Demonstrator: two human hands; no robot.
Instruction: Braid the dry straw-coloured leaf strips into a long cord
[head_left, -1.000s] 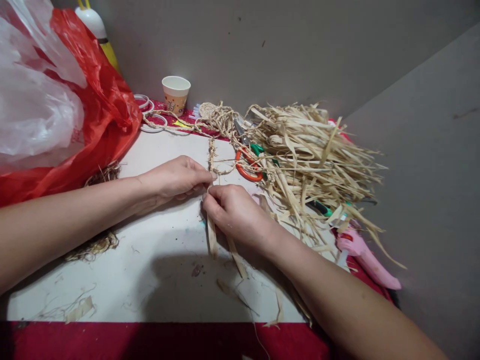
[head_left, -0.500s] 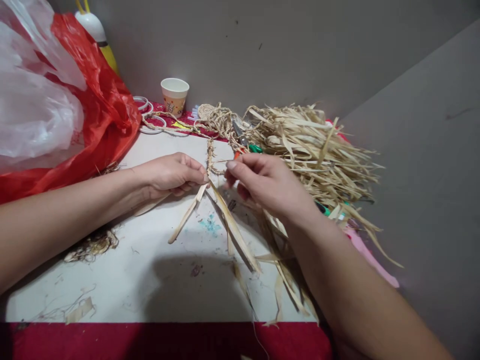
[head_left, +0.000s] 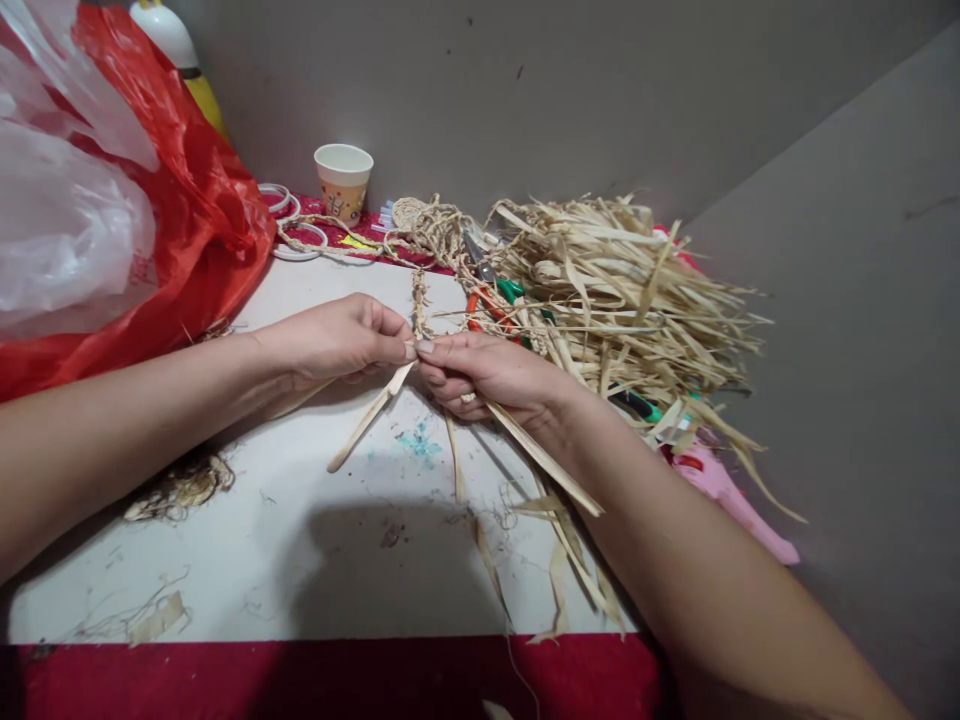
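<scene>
A narrow braid (head_left: 420, 300) of dry, straw-coloured plant strips lies upright in view on the white board (head_left: 352, 560). At its lower end my left hand (head_left: 360, 342) pinches it between thumb and fingers. One loose strip (head_left: 371, 418) hangs down to the left from there. My right hand (head_left: 480, 375) meets the left at the same spot, its thumb and fingers closed on a longer strip (head_left: 544, 458) that trails out below the palm to the right. The fingers cover the point where the strips join.
A heap of dry strips (head_left: 622, 285) lies at the right, with red-handled scissors (head_left: 474, 310) and a pink tool (head_left: 731, 500) beside it. Behind stand a paper cup (head_left: 343, 182) and coiled cord (head_left: 435, 230). A red plastic bag (head_left: 217, 240) fills the left.
My right hand has come down and left to the braid's lower end and closed on the longer strip, which now swings further right. My left hand keeps its pinch.
</scene>
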